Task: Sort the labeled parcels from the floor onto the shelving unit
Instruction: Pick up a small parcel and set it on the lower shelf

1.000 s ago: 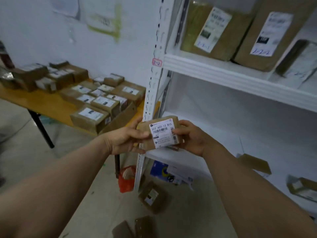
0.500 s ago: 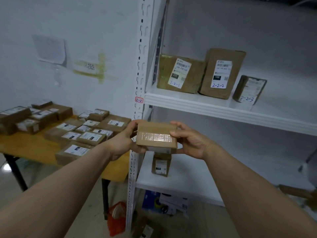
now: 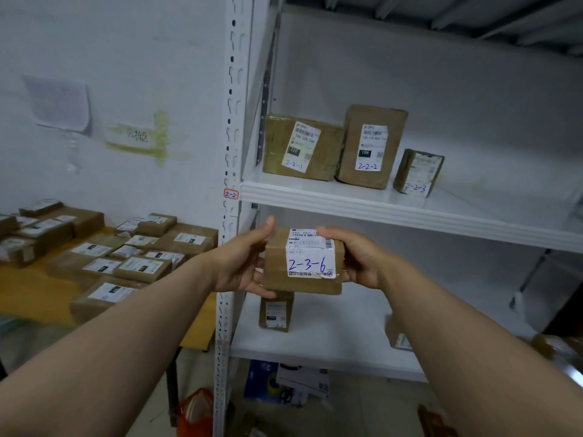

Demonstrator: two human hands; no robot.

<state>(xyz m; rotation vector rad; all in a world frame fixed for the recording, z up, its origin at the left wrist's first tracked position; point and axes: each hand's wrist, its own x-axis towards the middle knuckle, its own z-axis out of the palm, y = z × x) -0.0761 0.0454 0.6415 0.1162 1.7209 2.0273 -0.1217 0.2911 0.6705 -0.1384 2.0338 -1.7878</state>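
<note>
Brown parcel [image 3: 303, 263], label 2-3-6 facing the camera, held in the air in front of the rack [image 3: 229, 137], level with the gap between the 2-2 shelf [image 3: 394, 212] and the lower shelf [image 3: 331, 339]. Left hand [image 3: 241, 263] grips its left side, thumb on top, fingers under. Right hand [image 3: 362, 260] clasps its right side, thumb on top. Boxes 2-2-1 [image 3: 277, 146], 2-2-2 [image 3: 372, 115] and 2-2-3 [image 3: 407, 171] stand on the 2-2 shelf. Table [image 3: 31, 294] at left carries more parcels.

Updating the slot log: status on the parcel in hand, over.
Left hand, right hand both gripping 2-3-6 parcel, label facing camera. Not shelved yet. Small parcel standing on lower shelf behind it.
</note>
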